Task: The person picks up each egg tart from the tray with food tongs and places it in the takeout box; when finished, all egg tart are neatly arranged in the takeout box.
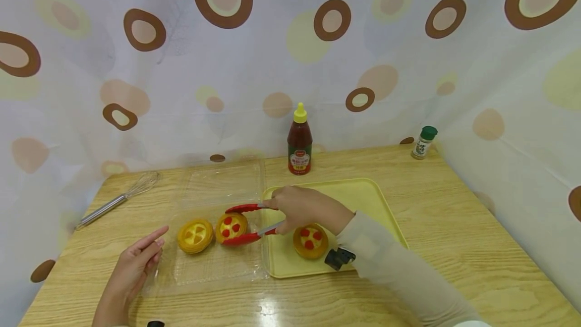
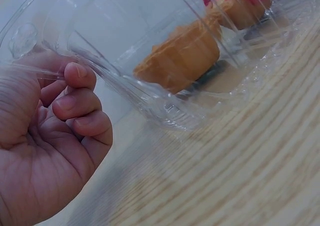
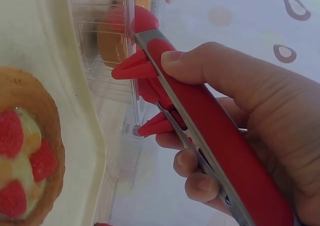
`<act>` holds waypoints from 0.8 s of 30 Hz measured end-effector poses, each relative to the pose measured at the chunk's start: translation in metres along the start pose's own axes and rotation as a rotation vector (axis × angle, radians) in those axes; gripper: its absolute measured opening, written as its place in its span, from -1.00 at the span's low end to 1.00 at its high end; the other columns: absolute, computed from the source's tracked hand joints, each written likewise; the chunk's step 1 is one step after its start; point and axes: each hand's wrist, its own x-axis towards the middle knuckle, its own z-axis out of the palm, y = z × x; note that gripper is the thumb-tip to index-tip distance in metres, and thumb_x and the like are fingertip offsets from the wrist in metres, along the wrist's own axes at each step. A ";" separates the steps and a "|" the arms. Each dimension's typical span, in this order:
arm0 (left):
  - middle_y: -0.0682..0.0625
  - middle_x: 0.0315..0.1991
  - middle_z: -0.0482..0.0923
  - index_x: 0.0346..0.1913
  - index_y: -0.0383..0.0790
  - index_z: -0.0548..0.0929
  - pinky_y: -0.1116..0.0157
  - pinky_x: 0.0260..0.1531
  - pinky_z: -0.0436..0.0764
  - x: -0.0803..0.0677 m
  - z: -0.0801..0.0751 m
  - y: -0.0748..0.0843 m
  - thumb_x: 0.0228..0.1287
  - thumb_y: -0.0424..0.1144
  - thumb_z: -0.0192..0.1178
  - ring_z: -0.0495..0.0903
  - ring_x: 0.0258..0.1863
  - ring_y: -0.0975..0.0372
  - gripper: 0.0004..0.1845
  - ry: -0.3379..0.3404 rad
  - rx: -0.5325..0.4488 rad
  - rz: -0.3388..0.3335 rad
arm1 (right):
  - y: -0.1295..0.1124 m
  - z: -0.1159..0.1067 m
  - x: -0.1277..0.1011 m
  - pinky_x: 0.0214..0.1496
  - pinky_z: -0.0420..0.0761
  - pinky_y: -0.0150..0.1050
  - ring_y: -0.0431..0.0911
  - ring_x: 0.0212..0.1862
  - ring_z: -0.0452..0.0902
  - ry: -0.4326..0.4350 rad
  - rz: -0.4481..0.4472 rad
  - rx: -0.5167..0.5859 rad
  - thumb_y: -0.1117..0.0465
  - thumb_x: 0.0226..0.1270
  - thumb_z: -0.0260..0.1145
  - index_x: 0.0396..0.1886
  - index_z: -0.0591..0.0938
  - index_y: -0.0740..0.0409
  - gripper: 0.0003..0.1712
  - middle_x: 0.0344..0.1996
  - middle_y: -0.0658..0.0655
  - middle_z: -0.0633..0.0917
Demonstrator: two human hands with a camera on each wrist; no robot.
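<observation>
Strawberry tart (image 1: 231,226) sits in the clear plastic clamshell (image 1: 218,266) just left of the right hand (image 1: 299,209), whose curled fingers squeeze red tongs (image 1: 245,223) around its likely crumbly crust, best taken low and gently; left hand (image 1: 136,261) pinches the flimsy clamshell's edge.

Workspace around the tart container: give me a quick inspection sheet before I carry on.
Surface: wooden table, glare at the near edge.
Job's things: clear container holds two tarts; red tongs close around the strawberry tart; yellow-topped tart beside it; third tart on yellow tray.
Clutter: whisk, ketchup bottle, spice jar.
Grippers: right hand grips the tongs; left hand holds the container edge.
Cables: nothing seen.
Surroundings: dotted curtain.
</observation>
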 end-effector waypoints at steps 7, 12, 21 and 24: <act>0.17 -0.58 0.40 0.01 0.13 0.59 0.52 -0.62 0.34 0.000 0.000 0.000 0.31 -0.29 0.04 0.34 -0.58 0.44 -0.70 -0.009 -0.005 0.017 | 0.005 0.003 -0.001 -0.37 0.43 -0.40 -0.16 -0.36 0.34 -0.008 -0.003 0.065 -0.01 0.02 0.39 0.23 0.42 -0.02 -0.29 -0.29 0.07 0.54; 0.16 -0.59 0.41 0.00 0.13 0.59 0.53 -0.62 0.34 0.001 0.000 0.000 0.31 -0.30 0.04 0.34 -0.58 0.44 -0.70 -0.015 -0.014 0.026 | 0.017 0.013 -0.003 -0.38 0.39 -0.39 -0.17 -0.38 0.31 0.004 -0.036 0.159 -0.03 0.04 0.37 0.25 0.39 0.04 -0.26 -0.29 0.09 0.56; 0.16 -0.59 0.40 0.02 0.13 0.59 0.52 -0.60 0.36 0.001 -0.001 0.000 0.32 -0.30 0.03 0.34 -0.58 0.44 -0.69 -0.023 -0.012 0.028 | 0.031 0.025 -0.012 -0.36 0.38 -0.40 -0.20 -0.38 0.31 0.080 -0.090 0.275 0.01 0.04 0.37 0.27 0.36 0.05 -0.25 -0.27 0.06 0.55; 0.16 -0.58 0.40 0.04 0.11 0.57 0.52 -0.60 0.36 0.001 -0.001 0.000 0.32 -0.29 0.02 0.33 -0.59 0.43 -0.69 -0.030 -0.003 0.029 | 0.038 0.028 -0.018 -0.45 0.31 -0.42 -0.22 -0.45 0.26 0.122 -0.100 0.325 -0.01 0.02 0.38 0.25 0.38 0.01 -0.25 -0.37 -0.02 0.48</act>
